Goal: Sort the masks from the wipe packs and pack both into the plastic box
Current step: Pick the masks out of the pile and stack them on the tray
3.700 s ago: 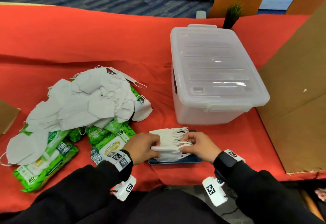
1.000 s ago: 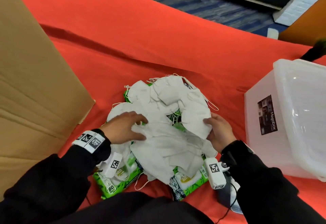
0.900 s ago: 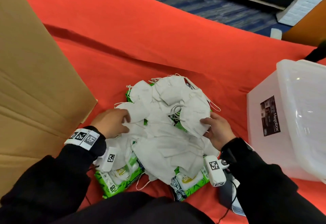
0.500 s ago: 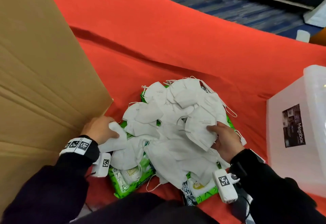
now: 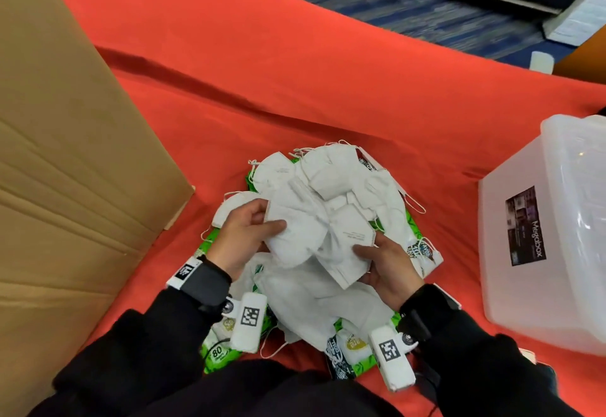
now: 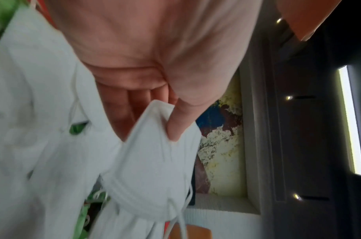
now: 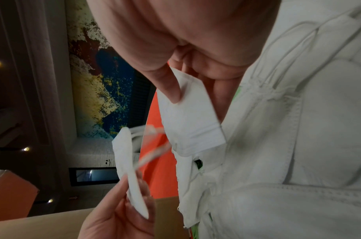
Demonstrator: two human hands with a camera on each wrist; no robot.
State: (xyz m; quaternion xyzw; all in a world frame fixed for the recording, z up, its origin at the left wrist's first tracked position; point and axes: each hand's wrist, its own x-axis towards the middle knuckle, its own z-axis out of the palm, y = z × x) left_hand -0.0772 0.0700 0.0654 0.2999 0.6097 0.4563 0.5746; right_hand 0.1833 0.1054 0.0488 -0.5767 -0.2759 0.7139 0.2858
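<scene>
A heap of white folded masks [image 5: 331, 187] lies on green wipe packs [image 5: 218, 351] on the red cloth. My left hand [image 5: 249, 236] pinches one white mask [image 5: 295, 233] between thumb and fingers, lifted over the heap; the left wrist view shows this mask [image 6: 155, 153] under my thumb. My right hand [image 5: 383, 262] pinches another mask [image 5: 347, 252] by its edge, and the right wrist view shows that mask [image 7: 188, 116] with the thumb on it. The clear plastic box [image 5: 551, 246] stands closed at the right.
A large cardboard sheet [image 5: 65, 154] leans along the left side. More wipe packs [image 5: 347, 351] peek out under the heap near my body. Red tablecloth [image 5: 295, 72] stretches beyond the heap, with blue carpet past its far edge.
My left hand has come in from the heap's left edge with a mask, up toward the middle. My right hand has lifted its mask closer to the left one.
</scene>
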